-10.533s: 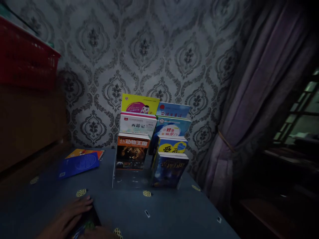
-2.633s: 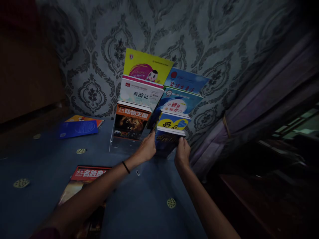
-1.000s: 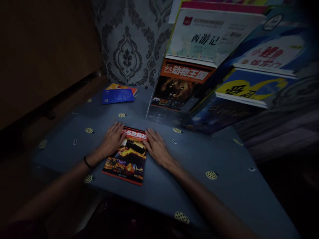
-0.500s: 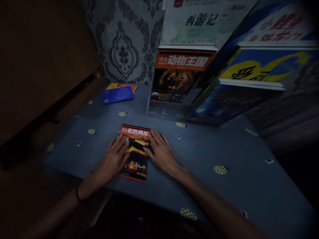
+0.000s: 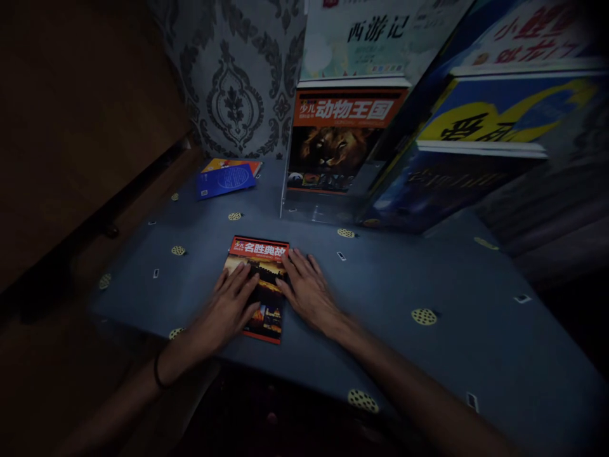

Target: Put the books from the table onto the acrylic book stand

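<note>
A small book with a red-bordered dark cover lies flat near the front edge of the table. My left hand rests on its left side, palm down, fingers stretched over the cover picture. Along the right edge lies my right hand, fingers spread, its thumb and fingertips touching the book's border. Neither hand grips it. Part of the cover's left half is hidden under my left hand.
A blue booklet overlaps an orange one at the back left. A clear rack at the back right holds several upright books, among them one with a lion cover. A patterned cloth covers the table.
My left hand has slid right and slightly down, farther over the cover. My right hand stays at the right edge. The view has shifted slightly.
</note>
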Available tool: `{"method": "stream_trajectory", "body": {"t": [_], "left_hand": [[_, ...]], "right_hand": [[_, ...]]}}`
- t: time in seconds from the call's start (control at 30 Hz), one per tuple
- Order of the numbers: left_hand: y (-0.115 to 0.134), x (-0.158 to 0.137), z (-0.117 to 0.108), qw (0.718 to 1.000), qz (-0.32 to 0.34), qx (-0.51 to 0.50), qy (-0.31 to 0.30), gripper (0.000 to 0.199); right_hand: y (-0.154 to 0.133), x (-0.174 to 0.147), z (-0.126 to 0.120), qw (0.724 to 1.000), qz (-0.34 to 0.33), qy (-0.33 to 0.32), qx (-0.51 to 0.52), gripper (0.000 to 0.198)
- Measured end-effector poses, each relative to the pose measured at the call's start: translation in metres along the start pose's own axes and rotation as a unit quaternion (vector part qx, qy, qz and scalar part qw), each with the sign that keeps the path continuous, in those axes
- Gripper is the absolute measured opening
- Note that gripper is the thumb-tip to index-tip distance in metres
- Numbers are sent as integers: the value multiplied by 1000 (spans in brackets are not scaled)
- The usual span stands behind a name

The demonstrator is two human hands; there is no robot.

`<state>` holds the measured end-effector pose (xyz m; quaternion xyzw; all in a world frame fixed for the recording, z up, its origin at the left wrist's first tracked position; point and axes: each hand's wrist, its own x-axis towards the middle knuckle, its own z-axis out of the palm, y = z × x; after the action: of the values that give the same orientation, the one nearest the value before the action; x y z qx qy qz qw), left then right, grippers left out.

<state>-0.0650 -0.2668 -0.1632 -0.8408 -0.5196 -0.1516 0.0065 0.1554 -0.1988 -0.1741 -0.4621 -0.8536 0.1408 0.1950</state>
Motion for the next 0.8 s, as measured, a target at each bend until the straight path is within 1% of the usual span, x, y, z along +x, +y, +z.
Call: {"method": "stream_trajectory", "body": {"t": [0.17,0.27,0.33,0.4,0.47,0.57,0.63,0.7,0.8], "left_hand": [[0,42,-1,999,-6,-2,-44,47],[6,54,-2,999,7,-1,-54,48],[13,49,-5,997,31,-3,-66,50],[21,37,-11,994,68,-1,-86,53],[26,22,-18,988,109,7,-107,59],[30,5,-27,980,154,30,-120,69],[31,1,-27,979,163,46,-115,68],[30,-1,-24,980,164,58,-102,62],[30,-3,-16,979,179,76,-66,56]], "right_hand": [[3,1,-1,1000,-8,2,0,50],[4,2,-2,1000,-9,1,-7,49],[5,2,-3,1000,-14,5,-7,48],[6,1,-3,1000,-20,11,-6,48],[6,1,-4,1000,-22,15,-3,48],[7,1,-4,1000,-19,18,9,49],[8,1,-4,999,-15,21,24,49],[8,1,-4,999,-13,21,37,48],[8,2,-5,998,-8,17,62,48]]}}
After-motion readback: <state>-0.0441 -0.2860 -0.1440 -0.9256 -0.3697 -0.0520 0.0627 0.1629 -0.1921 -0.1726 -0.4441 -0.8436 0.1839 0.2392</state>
